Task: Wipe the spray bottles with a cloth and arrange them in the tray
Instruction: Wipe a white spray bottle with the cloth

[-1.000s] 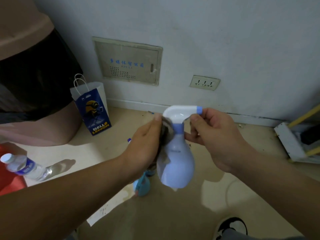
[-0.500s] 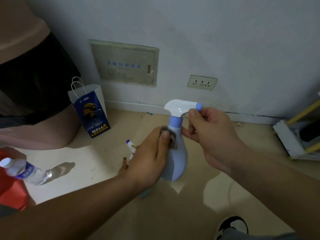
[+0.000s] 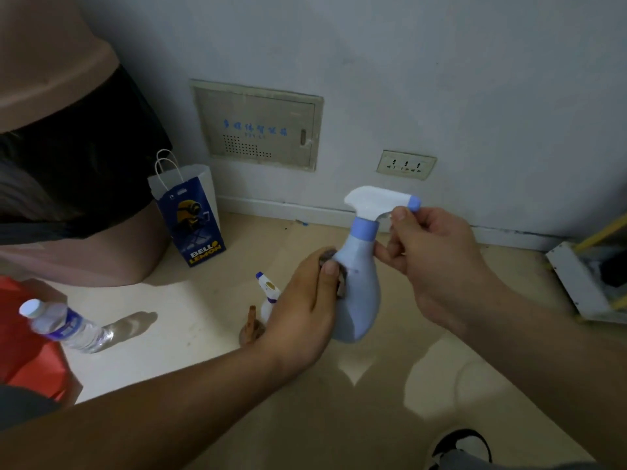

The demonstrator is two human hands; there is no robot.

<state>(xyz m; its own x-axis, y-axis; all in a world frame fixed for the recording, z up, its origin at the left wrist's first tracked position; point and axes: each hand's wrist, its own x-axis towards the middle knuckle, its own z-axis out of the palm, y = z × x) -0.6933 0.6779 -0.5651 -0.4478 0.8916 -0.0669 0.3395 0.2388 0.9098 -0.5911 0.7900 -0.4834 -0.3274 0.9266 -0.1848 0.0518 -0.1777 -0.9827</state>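
A pale blue spray bottle [image 3: 360,290] with a white trigger head is held upright in the air above the floor. My right hand [image 3: 437,262] grips its neck and trigger from the right. My left hand [image 3: 305,310] presses a dark cloth [image 3: 339,276] against the bottle's left side, fingers curled round the cloth. Most of the cloth is hidden under that hand. A second small spray bottle [image 3: 266,293] with a blue tip stands on the floor behind my left hand, and a brown object [image 3: 251,329] sits beside it. No tray is in view.
A clear water bottle [image 3: 61,325] lies at the left by a red object [image 3: 23,351]. A blue paper bag [image 3: 190,215] stands against the wall. A white and yellow frame [image 3: 583,279] is at the right. My shoe [image 3: 461,446] shows at the bottom.
My left hand with the cloth slid down from the bottle's neck to its body. The bottle was turned upright and lifted slightly; the small bottle on the floor came into view.
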